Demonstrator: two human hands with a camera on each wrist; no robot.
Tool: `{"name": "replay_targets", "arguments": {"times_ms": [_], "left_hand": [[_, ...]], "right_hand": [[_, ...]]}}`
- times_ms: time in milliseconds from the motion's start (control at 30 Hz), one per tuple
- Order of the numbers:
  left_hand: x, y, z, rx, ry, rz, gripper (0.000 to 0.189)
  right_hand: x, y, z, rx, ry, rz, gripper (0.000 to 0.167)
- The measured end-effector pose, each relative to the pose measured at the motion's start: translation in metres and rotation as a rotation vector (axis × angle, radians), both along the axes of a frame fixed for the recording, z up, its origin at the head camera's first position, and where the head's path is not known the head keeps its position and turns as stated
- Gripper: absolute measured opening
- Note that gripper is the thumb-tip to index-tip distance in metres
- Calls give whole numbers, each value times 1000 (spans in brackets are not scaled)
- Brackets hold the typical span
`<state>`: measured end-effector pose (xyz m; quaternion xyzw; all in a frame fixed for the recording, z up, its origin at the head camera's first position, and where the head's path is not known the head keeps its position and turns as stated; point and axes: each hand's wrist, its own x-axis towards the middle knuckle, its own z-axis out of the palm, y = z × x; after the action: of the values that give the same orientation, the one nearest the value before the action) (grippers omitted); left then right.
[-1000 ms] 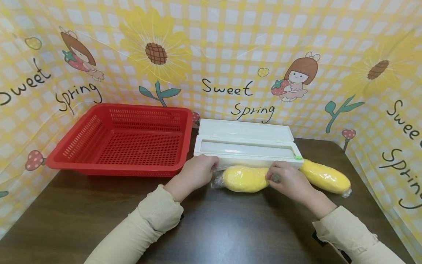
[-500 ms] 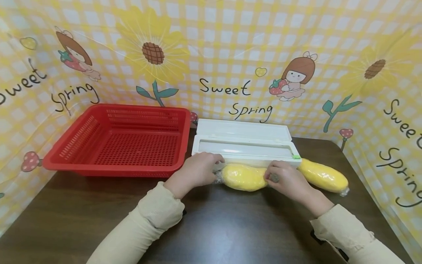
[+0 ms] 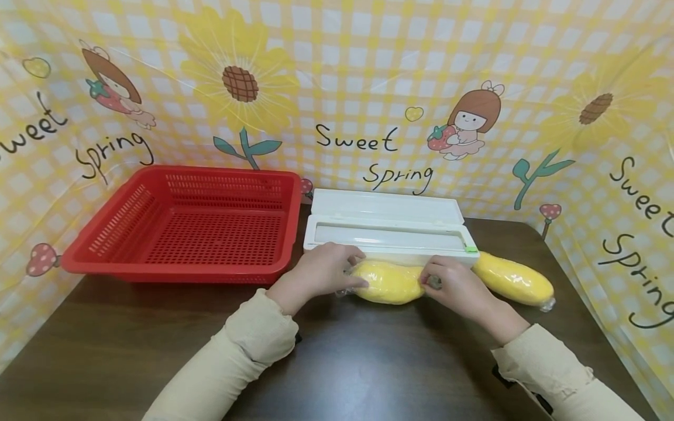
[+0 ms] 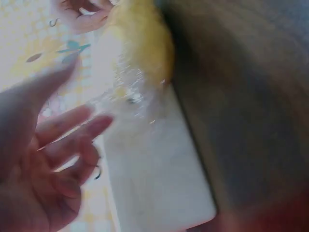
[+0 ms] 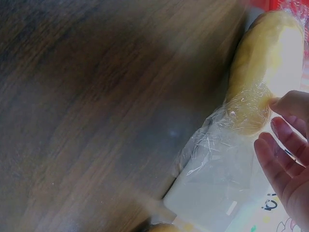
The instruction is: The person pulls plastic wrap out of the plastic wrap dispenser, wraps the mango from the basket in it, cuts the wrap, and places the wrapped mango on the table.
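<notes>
A yellow squash (image 3: 387, 283) wrapped in clear film lies along the front of a white cling film dispenser (image 3: 389, 257), whose lid stands raised. My left hand (image 3: 323, 269) is at the squash's left end, its thumb over the film there; in the left wrist view its fingers (image 4: 72, 130) spread loosely beside the crumpled film. At the other end my right hand (image 3: 453, 283) pinches the narrow tip with thumb and bent fingers. In the right wrist view, loose cling film (image 5: 207, 145) trails from that tip over the dispenser's side.
A red perforated basket (image 3: 179, 272) stands to the left on the dark wooden table (image 3: 379, 362). Another wrapped yellow squash (image 3: 516, 280) lies at the dispenser's right end. A yellow checked cloth (image 3: 353, 70) hangs behind and at the sides.
My left hand has shifted right, from the loose film at the end onto the squash's left end. The right hand keeps its place at the narrow tip. The head view has turned slightly.
</notes>
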<state>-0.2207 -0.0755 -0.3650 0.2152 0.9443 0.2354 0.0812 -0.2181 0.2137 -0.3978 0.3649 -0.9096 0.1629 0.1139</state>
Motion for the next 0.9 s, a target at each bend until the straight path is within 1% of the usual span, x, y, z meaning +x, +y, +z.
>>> {"name": "replay_targets", "arguments": {"times_ms": [67,133,167,267,400,533,667,767,900], "left_hand": [[-1,3,-3,21,43,10,33],[-1,5,-6,42,83,19,23],[-1,6,-8,51,100,21,21],[0,4,-11,82,118,22,17],[3,-1,-14,115,144,-10,11],[9,-6,-15,125,158,-47,16],[14,-10,-18,127,170,-84,21],[16,-10,-23,136,179,-100,24],[17,-10,-25,145,169,-89,26]], "right_hand": [[0,0,-1,-4,3,1,20],[1,0,-1,-9,7,4,21],[1,0,-1,-11,11,6,21],[2,-1,-2,-15,23,14,21],[3,-2,-2,-18,50,19,21],[3,-4,-2,-23,62,15,20],[3,-4,-2,-22,41,-3,20],[4,-3,-3,-36,10,-17,20],[5,-1,-5,-86,-65,-42,22]]}}
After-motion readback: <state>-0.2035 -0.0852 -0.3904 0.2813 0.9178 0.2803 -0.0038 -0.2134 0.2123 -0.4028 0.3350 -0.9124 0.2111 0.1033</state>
